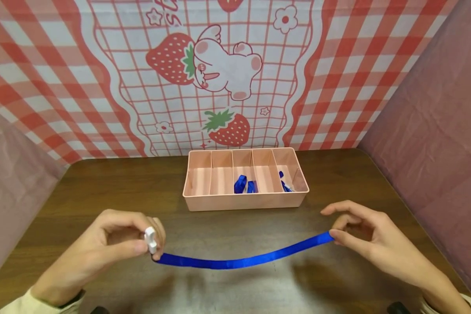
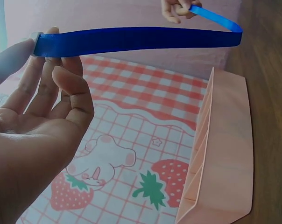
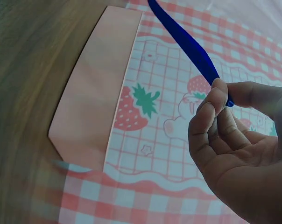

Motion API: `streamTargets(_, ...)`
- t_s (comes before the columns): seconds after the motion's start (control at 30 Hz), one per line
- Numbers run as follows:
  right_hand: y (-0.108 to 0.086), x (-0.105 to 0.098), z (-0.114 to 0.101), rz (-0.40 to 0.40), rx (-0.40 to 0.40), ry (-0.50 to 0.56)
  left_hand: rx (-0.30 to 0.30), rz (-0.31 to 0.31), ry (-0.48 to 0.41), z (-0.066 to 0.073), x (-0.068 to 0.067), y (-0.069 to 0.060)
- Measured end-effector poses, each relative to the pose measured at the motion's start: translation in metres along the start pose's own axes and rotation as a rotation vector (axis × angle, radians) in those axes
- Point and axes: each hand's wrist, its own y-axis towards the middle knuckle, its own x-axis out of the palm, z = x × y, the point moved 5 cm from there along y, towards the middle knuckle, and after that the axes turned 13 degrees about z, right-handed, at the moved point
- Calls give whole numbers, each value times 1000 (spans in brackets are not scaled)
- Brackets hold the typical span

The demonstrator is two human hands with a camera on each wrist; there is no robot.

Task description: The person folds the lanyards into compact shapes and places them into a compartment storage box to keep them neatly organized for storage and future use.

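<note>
A blue ribbon (image 1: 235, 263) stretches between the two hands above the table, sagging a little in the middle. My left hand (image 1: 114, 240) pinches its left end together with a small white plastic piece (image 1: 151, 240), whose exact kind I cannot tell. In the left wrist view the ribbon (image 2: 141, 39) runs flat from the fingertips and then bends back toward the other hand. My right hand (image 1: 370, 240) pinches the far end between thumb and finger. The right wrist view shows the ribbon (image 3: 190, 44) turned nearly edge-on, its tip poking out past the fingers.
Behind the ribbon, a pink divided box (image 1: 243, 202) stands on the dark wooden table (image 1: 121, 192). Blue ribbon pieces (image 1: 240, 184) lie in its middle compartment, and blue and white bits (image 1: 286, 186) in the rightmost one. A strawberry-print cloth (image 1: 227, 78) hangs at the back.
</note>
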Motion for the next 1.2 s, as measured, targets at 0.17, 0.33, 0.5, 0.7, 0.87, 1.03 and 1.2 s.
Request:
streamTargets(0.17,6,3,-7,1,-31,-22,-15,3,39,-1,2,6)
streamTargets(0.33,12,9,-16,-9,-62,-7,-23,23,140,-4,4,10)
streamTargets(0.5,14,15,-22,-38,-79,29,-35,63,222,-7,6,13)
streamTargets(0.7,17,18,-28,-38,-90,33,-19,73,287,-6,11,21)
streamTargets(0.87,22,20,-38,-1,-218,70,-7,59,293,-7,17,28)
streamTargets(1.03,30,23,-51,17,-288,86,-18,74,324,-8,22,34)
streamTargets(1.2,37,27,-65,-6,-320,105,-12,77,356,-7,27,41)
